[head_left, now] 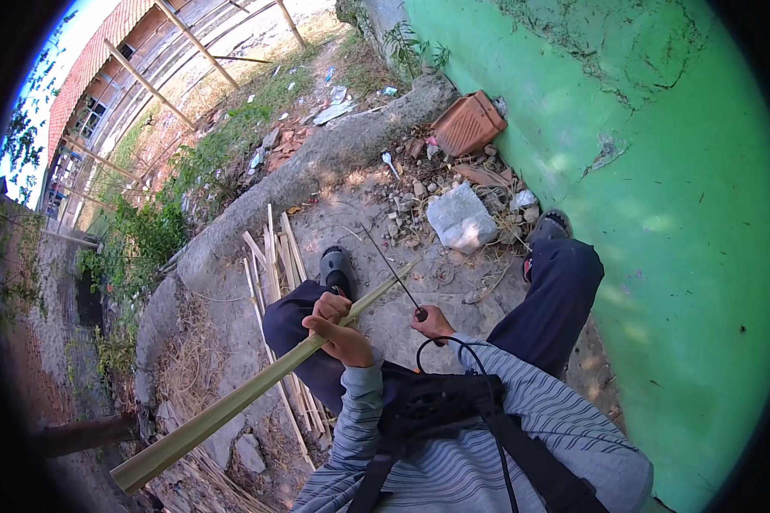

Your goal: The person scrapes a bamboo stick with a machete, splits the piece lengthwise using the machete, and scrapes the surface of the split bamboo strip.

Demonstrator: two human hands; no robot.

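A long, pale yellow-green bamboo strip (231, 407) slants across my lap, its wide end at the lower left and its thin end near the centre. My left hand (342, 335) is closed round it above my left knee. In my right hand (437, 326) is the dark handle of a knife (393, 270). Its long, narrow blade shows almost edge-on and points up and away, close to the strip's thin end. Whether blade and strip touch, I cannot tell. Several split bamboo pieces (284, 256) lie on the ground beside my left leg.
Ahead are a pale stone block (462, 217), loose rubble and an orange-brown clay tile (469, 125). A green wall (667, 248) rises close on my right. A low, curved concrete ridge (304, 177) bounds the left. A black cable (498, 410) loops near my right wrist.
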